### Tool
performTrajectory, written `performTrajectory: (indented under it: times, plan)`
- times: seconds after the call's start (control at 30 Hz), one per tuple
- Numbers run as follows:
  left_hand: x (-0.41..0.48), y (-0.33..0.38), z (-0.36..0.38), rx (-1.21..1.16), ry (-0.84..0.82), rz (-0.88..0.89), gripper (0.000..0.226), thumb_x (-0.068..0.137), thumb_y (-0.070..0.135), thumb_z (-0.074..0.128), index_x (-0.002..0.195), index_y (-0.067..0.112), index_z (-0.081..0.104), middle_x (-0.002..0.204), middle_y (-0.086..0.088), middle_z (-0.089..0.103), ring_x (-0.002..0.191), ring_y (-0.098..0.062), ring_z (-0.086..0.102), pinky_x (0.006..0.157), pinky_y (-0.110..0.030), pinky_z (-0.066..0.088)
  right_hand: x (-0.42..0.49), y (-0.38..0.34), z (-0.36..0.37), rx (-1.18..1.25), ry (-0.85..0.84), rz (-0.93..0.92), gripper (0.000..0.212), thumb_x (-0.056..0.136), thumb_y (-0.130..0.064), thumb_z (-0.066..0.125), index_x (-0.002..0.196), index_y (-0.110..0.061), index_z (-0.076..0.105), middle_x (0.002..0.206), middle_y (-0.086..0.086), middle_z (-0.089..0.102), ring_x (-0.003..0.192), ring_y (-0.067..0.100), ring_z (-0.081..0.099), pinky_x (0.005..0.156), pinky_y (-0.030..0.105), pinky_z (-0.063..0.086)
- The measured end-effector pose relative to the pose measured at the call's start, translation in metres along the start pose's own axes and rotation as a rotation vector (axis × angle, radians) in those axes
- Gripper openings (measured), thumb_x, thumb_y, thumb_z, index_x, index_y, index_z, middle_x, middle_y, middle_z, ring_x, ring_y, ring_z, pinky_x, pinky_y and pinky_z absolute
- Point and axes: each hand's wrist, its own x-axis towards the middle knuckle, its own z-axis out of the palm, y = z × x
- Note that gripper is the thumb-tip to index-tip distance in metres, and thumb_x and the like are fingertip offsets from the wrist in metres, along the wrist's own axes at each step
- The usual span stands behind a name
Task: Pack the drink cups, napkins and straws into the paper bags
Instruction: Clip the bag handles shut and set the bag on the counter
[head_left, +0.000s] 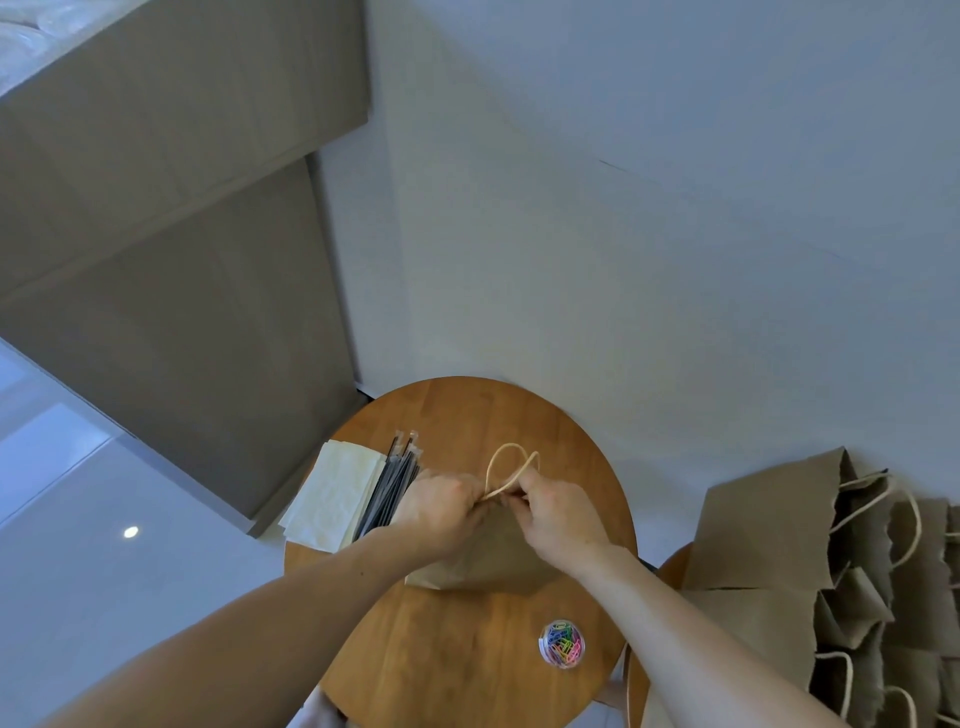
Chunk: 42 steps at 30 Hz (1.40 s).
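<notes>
Wooden round table (457, 649) by a pale wall (649, 234), napkins (332, 493) and black straws (389, 488) on it, left hand (441, 506) and right hand (558, 512) pinching the top of a paper bag (488, 561).

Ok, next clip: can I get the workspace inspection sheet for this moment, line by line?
Surface: round wooden table.
Job's things: paper bag at the middle of the table, its twine handle looped up; napkins stacked at the left edge; black straws lying along their right side; no drink cups seen.
Clutter: clear tub of coloured paper clips at front right.
Grippers: left hand and right hand both grip the paper bag's top by the handle.
Cables: nothing seen.
Surroundings: more brown bags bunched to the right of the table; pale wall; grey-brown cabinets.
</notes>
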Motion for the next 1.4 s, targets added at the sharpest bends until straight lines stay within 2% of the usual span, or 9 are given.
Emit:
performTrajectory:
  times: [0.17, 0.27, 0.37, 0.47, 0.53, 0.67, 0.93, 1.13, 1.4]
  plan:
    - [0.002, 0.003, 0.0, 0.009, -0.009, -0.001, 0.023, 0.1, 0.035, 0.046, 0.089, 0.023, 0.062, 0.082, 0.007, 0.064, 0.078, -0.017, 0.059, 0.075, -0.03, 0.036, 0.004, 0.002, -0.005, 0.17, -0.028, 0.164, 0.005, 0.095, -0.033, 0.062, 0.092, -0.029, 0.062, 0.081, -0.011, 0.07, 0.075, 0.007, 0.066, 0.069, 0.036, 0.055]
    - [0.002, 0.003, 0.001, 0.012, -0.01, -0.006, 0.024, 0.1, 0.036, 0.046, 0.076, 0.03, 0.048, 0.071, 0.013, 0.051, 0.069, -0.015, 0.051, 0.072, -0.03, 0.032, 0.004, 0.001, -0.004, 0.196, -0.03, 0.199, 0.005, 0.094, -0.032, 0.063, 0.092, -0.028, 0.065, 0.082, -0.014, 0.07, 0.076, 0.004, 0.066, 0.07, 0.034, 0.056]
    - [0.003, 0.003, 0.0, 0.041, -0.005, 0.017, 0.033, 0.101, 0.034, 0.046, 0.07, 0.032, 0.037, 0.061, 0.014, 0.038, 0.065, -0.014, 0.043, 0.071, -0.03, 0.03, 0.005, -0.001, -0.006, 0.227, -0.039, 0.254, 0.007, 0.095, -0.03, 0.061, 0.088, -0.032, 0.062, 0.08, -0.012, 0.07, 0.06, 0.003, 0.065, 0.063, 0.033, 0.058]
    - [0.003, 0.002, 0.001, 0.084, -0.009, 0.041, 0.029, 0.102, 0.032, 0.042, 0.073, 0.027, 0.043, 0.067, 0.011, 0.045, 0.066, -0.015, 0.044, 0.077, -0.031, 0.034, 0.006, -0.004, -0.007, 0.217, -0.052, 0.262, 0.016, 0.096, -0.025, 0.059, 0.086, -0.038, 0.057, 0.079, -0.013, 0.069, 0.05, 0.002, 0.062, 0.058, 0.029, 0.057]
    - [0.003, 0.002, 0.002, 0.122, -0.017, 0.04, 0.028, 0.102, 0.031, 0.04, 0.076, 0.025, 0.046, 0.072, 0.007, 0.052, 0.069, -0.018, 0.049, 0.079, -0.029, 0.031, 0.008, -0.004, -0.007, 0.216, -0.061, 0.271, 0.013, 0.096, -0.024, 0.058, 0.09, -0.035, 0.06, 0.081, -0.013, 0.069, 0.053, 0.003, 0.063, 0.058, 0.028, 0.056]
    - [0.004, 0.0, 0.003, 0.157, -0.033, 0.035, 0.024, 0.102, 0.031, 0.039, 0.08, 0.028, 0.047, 0.084, 0.003, 0.066, 0.08, -0.02, 0.059, 0.088, -0.029, 0.029, 0.006, -0.004, -0.003, 0.123, -0.044, 0.198, 0.013, 0.097, -0.026, 0.058, 0.107, -0.025, 0.066, 0.092, -0.009, 0.072, 0.082, 0.01, 0.067, 0.075, 0.033, 0.055]
    - [0.005, -0.005, 0.007, 0.114, -0.027, 0.015, 0.027, 0.1, 0.028, 0.041, 0.073, 0.026, 0.046, 0.071, 0.01, 0.05, 0.067, -0.015, 0.047, 0.09, -0.03, 0.031, -0.003, -0.001, 0.008, -0.076, -0.006, 0.062, 0.024, 0.1, -0.035, 0.05, 0.117, -0.02, 0.061, 0.091, -0.002, 0.072, 0.079, 0.02, 0.068, 0.073, 0.039, 0.055]
    - [0.005, -0.004, 0.008, 0.067, -0.025, -0.029, 0.028, 0.102, 0.032, 0.04, 0.076, 0.026, 0.049, 0.073, 0.007, 0.057, 0.069, -0.016, 0.051, 0.094, -0.03, 0.031, -0.001, 0.0, 0.008, -0.147, -0.048, 0.02, 0.027, 0.101, -0.042, 0.046, 0.11, -0.023, 0.062, 0.09, -0.004, 0.072, 0.079, 0.018, 0.068, 0.072, 0.037, 0.054]
    - [0.004, 0.002, 0.009, 0.03, -0.025, -0.056, 0.025, 0.102, 0.033, 0.041, 0.086, 0.023, 0.056, 0.084, 0.0, 0.069, 0.08, -0.02, 0.061, 0.096, -0.029, 0.03, 0.006, -0.004, 0.006, -0.165, -0.135, 0.111, 0.022, 0.096, -0.043, 0.056, 0.107, -0.027, 0.064, 0.096, -0.005, 0.071, 0.089, 0.018, 0.066, 0.076, 0.035, 0.054]
